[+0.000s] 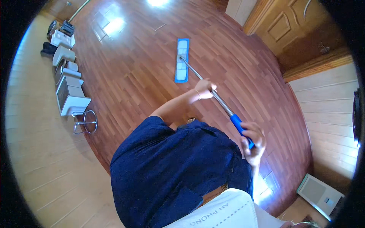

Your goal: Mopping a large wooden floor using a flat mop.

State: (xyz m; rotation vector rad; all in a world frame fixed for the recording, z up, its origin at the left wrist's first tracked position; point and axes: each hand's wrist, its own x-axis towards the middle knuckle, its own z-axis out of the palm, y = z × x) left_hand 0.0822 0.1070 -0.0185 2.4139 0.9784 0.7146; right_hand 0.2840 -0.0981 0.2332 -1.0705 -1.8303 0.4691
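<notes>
A flat mop with a blue-edged white head lies on the wood-plank floor, ahead of me and near the middle. Its metal pole slants back toward my right side and ends in a blue grip. My left hand is closed round the metal pole about midway along it. Further back, my right hand wraps the blue grip near its end, slightly blurred. Part of the grip is hidden behind the right fingers.
Along the left wall stand several white appliances and a round chrome stand. A brown wooden door is at the far right. A white boxy unit sits at the lower right. Bright light reflects off the floor.
</notes>
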